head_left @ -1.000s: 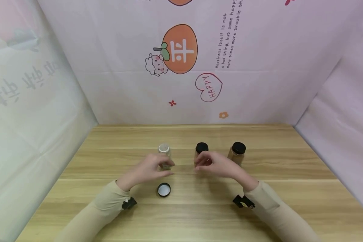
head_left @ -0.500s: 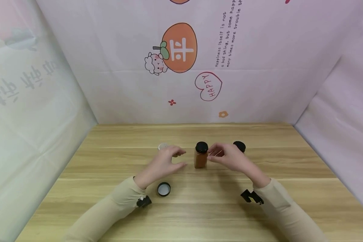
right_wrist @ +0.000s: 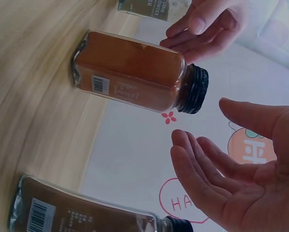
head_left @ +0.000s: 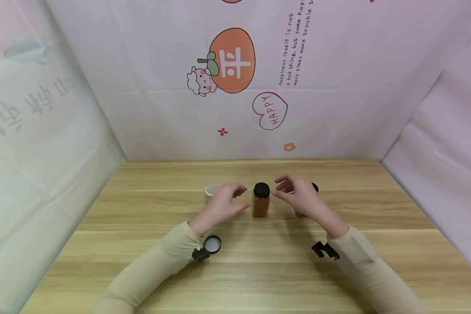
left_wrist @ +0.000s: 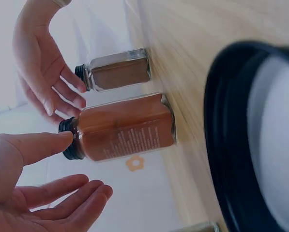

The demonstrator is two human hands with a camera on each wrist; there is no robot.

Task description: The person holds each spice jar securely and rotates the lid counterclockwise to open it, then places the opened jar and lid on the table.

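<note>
Two bare hands frame the middle jar [head_left: 261, 207], the left hand [head_left: 223, 201] on its left, the right hand [head_left: 301, 196] on its right. On each, the fingers [left_wrist: 62, 188] curve loosely, thumb standing well apart from them; the grasp is wide and holds only air, fingertips just beside the jar. It stands upright: square-sided clear glass, soft corners, rust-red powder, a ridged black cap [head_left: 261, 189]. To the right, the right jar [left_wrist: 122, 71], similar glass with browner powder, stands partly behind the right hand. The pale-topped left jar [head_left: 209, 191] is half hidden by the left hand. Nearer, a round black lid [head_left: 213, 244], whitish inside, lies upturned beside the left sleeve [head_left: 172, 250]. The counter [head_left: 259, 283] is streaky wood grain; creased white cloth [head_left: 157, 126], printed with lettering and fruit, rises at the far side.
</note>
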